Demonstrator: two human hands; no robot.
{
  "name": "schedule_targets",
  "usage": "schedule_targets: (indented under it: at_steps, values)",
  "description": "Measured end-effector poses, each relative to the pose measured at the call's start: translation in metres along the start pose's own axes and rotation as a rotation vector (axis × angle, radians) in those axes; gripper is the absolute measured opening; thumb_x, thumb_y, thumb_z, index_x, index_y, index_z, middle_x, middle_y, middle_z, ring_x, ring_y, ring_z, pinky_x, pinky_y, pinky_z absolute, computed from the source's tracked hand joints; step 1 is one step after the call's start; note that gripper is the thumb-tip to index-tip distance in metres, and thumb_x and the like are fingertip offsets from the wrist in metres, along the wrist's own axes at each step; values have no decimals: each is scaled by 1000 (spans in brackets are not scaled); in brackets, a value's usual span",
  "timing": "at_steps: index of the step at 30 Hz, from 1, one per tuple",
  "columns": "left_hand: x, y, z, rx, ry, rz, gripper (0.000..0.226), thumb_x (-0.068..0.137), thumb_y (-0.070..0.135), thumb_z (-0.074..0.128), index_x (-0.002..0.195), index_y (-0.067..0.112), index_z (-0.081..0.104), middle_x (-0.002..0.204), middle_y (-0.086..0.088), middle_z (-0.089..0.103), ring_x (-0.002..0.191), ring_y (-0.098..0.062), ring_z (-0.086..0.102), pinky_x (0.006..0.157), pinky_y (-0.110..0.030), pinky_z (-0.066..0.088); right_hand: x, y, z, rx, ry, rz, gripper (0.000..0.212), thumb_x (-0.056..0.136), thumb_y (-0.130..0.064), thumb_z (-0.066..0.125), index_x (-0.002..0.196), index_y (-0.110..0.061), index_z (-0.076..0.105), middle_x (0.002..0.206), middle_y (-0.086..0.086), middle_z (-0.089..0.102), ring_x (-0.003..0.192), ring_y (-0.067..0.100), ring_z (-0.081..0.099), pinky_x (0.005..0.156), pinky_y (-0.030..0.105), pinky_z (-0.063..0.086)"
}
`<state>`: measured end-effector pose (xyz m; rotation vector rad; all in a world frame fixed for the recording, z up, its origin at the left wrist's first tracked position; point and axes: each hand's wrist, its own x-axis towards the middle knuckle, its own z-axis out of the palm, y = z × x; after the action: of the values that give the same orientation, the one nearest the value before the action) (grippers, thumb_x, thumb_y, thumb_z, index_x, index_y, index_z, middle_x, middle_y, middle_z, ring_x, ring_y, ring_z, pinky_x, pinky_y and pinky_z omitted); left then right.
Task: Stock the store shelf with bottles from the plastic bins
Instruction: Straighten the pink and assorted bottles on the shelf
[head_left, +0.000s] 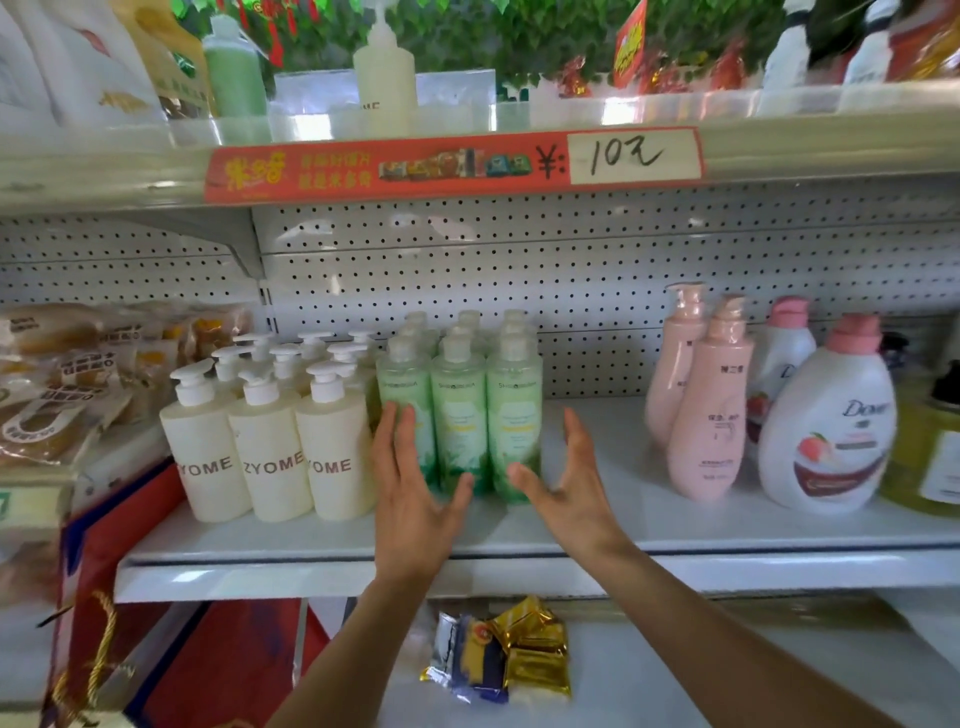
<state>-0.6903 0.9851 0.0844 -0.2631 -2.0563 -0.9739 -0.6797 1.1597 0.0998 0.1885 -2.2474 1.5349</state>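
Several green bottles with clear caps stand in three rows on the white shelf. My left hand is spread open at the left front of this group, its fingers against the leftmost front bottle. My right hand is open just right of the group, thumb near the base of the rightmost front bottle. Neither hand holds anything. Left of the green ones stands a block of cream pump bottles marked ZYOME. No plastic bin is in view.
Pink pump bottles and white Dove bottles stand at the right, with bare shelf between them and the green group. Packaged snacks pile up at the left. Gold wrapped packets lie on the lower shelf. A red price strip fronts the upper shelf.
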Motion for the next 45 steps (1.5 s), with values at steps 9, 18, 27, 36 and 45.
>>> schedule_targets:
  at_steps: [9, 18, 27, 36, 45]
  values:
    - [-37, 112, 55, -302, -350, 192, 65, 91, 27, 55, 149, 31, 24, 149, 23, 19, 137, 11, 20, 106, -1, 17, -30, 23, -97, -175, 490, -164, 61, 87, -1, 61, 141, -14, 35, 142, 4, 35, 116, -15, 35, 97, 4, 33]
    - [-30, 155, 116, -442, -803, -121, 74, 94, 7, 52, 153, 27, 12, 156, 11, 19, 140, -6, 26, 114, -21, 25, -8, 36, -144, -59, 277, 29, 68, 84, -31, 74, 135, -30, 29, 126, -17, 41, 125, 7, 45, 98, 23, 37]
    - [-23, 142, 102, -565, -654, -292, 67, 91, -2, 49, 147, 28, 29, 148, 4, 37, 131, -7, 42, 108, -24, 39, 7, 43, -120, -238, 241, 82, 66, 78, -21, 76, 132, -12, 40, 123, 6, 55, 112, 22, 54, 91, 43, 49]
    - [3, 111, 106, -507, -574, -399, 68, 93, 0, 49, 151, 25, 23, 135, 16, 33, 121, 5, 34, 90, 1, 29, 47, 37, -84, -242, 136, 77, 57, 77, -29, 78, 119, -17, 43, 112, 0, 63, 102, 22, 63, 85, 46, 54]
    - [22, 111, 121, -515, -426, -525, 65, 91, -7, 40, 148, 21, 30, 142, -4, 48, 131, -16, 44, 114, -35, 34, 80, 42, -62, -278, 132, 89, 51, 76, -28, 78, 114, -12, 46, 107, 5, 61, 96, 22, 61, 81, 43, 54]
